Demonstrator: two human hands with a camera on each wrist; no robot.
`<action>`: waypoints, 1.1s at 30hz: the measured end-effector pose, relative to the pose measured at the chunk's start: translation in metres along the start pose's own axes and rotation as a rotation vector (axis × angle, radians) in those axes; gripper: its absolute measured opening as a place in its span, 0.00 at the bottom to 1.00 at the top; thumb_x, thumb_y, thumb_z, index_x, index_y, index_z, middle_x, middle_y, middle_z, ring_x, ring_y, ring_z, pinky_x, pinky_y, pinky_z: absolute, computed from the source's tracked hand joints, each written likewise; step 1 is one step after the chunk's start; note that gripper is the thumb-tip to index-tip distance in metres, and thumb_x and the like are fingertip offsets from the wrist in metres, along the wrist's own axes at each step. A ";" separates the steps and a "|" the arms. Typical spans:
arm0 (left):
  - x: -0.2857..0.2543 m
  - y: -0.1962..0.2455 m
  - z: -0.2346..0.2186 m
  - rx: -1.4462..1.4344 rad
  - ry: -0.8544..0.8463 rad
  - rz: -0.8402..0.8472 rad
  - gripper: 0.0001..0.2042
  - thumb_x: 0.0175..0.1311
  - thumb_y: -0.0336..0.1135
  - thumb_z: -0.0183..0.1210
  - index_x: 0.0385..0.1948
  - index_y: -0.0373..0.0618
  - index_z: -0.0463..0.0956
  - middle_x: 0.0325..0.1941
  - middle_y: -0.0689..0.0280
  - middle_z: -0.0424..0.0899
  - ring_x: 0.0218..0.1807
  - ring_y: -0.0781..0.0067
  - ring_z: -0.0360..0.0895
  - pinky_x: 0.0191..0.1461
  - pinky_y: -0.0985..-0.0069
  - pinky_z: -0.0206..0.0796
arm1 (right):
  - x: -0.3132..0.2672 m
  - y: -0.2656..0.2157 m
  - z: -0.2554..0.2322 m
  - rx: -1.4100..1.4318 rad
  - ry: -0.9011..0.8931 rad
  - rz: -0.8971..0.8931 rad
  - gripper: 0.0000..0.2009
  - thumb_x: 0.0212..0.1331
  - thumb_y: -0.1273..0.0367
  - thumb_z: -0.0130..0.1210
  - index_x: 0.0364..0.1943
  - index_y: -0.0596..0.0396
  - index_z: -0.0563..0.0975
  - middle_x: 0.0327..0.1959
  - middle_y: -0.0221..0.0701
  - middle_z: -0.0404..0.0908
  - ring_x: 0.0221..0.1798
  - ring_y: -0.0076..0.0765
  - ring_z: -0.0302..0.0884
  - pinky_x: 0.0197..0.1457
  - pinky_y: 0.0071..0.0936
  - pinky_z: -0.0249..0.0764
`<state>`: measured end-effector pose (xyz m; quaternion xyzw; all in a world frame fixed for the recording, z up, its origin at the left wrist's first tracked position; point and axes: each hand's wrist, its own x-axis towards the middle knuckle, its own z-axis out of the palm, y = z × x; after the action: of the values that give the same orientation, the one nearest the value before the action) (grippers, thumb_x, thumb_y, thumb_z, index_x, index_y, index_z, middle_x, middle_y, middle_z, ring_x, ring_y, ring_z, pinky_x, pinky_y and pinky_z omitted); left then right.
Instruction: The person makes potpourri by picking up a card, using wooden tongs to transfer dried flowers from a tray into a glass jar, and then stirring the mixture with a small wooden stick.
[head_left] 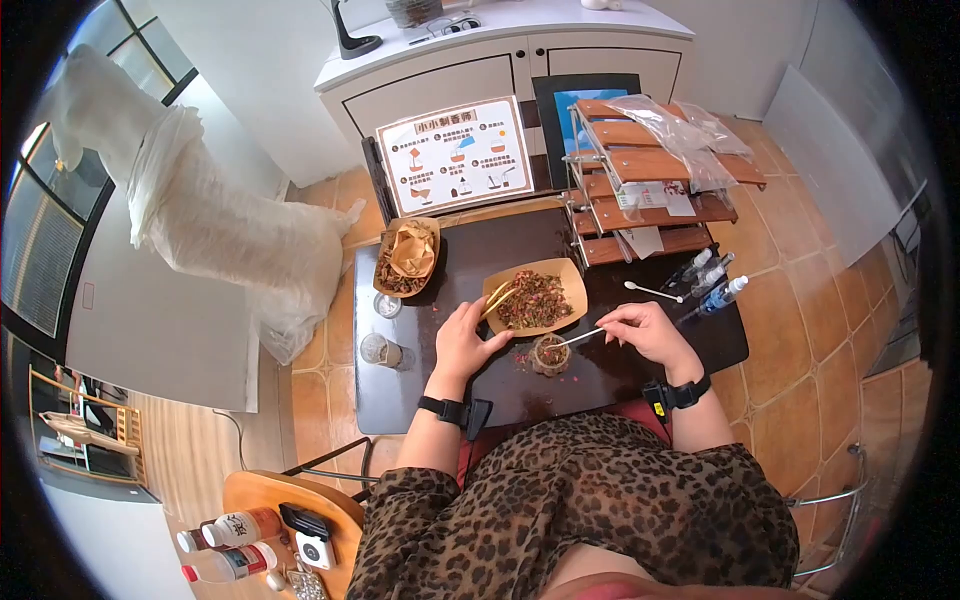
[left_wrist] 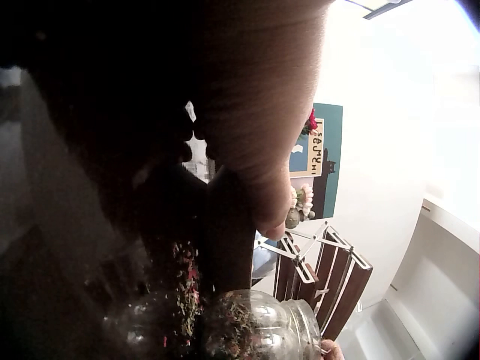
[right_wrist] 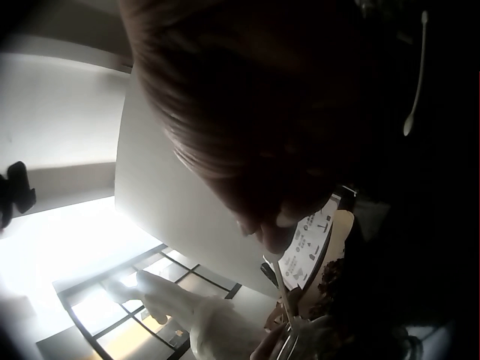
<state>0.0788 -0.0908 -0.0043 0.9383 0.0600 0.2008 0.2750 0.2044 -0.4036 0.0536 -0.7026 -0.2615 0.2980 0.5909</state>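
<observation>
My right hand (head_left: 645,333) pinches a thin white stick (head_left: 582,338), its lower end in the mouth of a small glass jar (head_left: 550,358). Dried herb bits show inside the jar in the left wrist view. My left hand (head_left: 465,342) rests at the left edge of a paper tray (head_left: 575,275), thumb spread toward the jar. Reddish-green dried herbs (head_left: 540,302) fill the tray. Yellow tweezers (head_left: 499,297) lie over its left side, right by the left fingertips. In the right wrist view, the stick (right_wrist: 282,289) runs down from the pinching fingers.
Behind on the left stands a second paper tray (head_left: 405,285) with brown dried pieces and crumpled paper. An empty glass jar (head_left: 380,350) is on the left. A white spoon (head_left: 653,292) and small bottles (head_left: 722,295) lie right, before a wooden rack (head_left: 650,165). An instruction board (head_left: 457,157) stands behind.
</observation>
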 end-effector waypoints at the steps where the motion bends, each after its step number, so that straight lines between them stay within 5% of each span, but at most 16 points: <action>1: 0.000 0.000 0.000 0.002 0.008 0.008 0.32 0.49 0.50 0.73 0.56 0.44 0.76 0.37 0.62 0.78 0.38 0.59 0.79 0.41 0.66 0.73 | 0.000 0.000 0.001 0.012 -0.002 -0.021 0.07 0.66 0.74 0.59 0.42 0.61 0.86 0.31 0.27 0.84 0.34 0.20 0.79 0.40 0.19 0.74; 11: 0.000 0.005 -0.005 0.005 -0.011 -0.022 0.32 0.49 0.51 0.73 0.56 0.44 0.77 0.39 0.62 0.79 0.40 0.58 0.80 0.42 0.66 0.73 | 0.004 0.005 0.000 0.087 -0.072 -0.044 0.07 0.66 0.75 0.59 0.43 0.60 0.85 0.33 0.27 0.84 0.34 0.19 0.78 0.40 0.19 0.74; 22: 0.000 0.004 -0.003 0.009 -0.015 -0.029 0.33 0.49 0.52 0.73 0.56 0.44 0.77 0.38 0.63 0.80 0.39 0.59 0.81 0.42 0.66 0.74 | 0.015 0.017 -0.006 0.200 0.377 -0.075 0.09 0.70 0.69 0.57 0.45 0.60 0.84 0.30 0.24 0.84 0.27 0.13 0.72 0.32 0.13 0.67; 33: 0.000 0.005 -0.005 0.008 0.014 -0.002 0.32 0.49 0.55 0.72 0.55 0.46 0.78 0.34 0.63 0.79 0.38 0.59 0.80 0.40 0.65 0.74 | 0.033 0.038 -0.002 -0.033 0.448 -0.168 0.07 0.68 0.72 0.58 0.43 0.60 0.85 0.32 0.25 0.81 0.29 0.16 0.74 0.31 0.17 0.70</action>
<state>0.0770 -0.0926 0.0018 0.9379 0.0637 0.2069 0.2710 0.2288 -0.3876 0.0125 -0.7365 -0.1864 0.0801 0.6453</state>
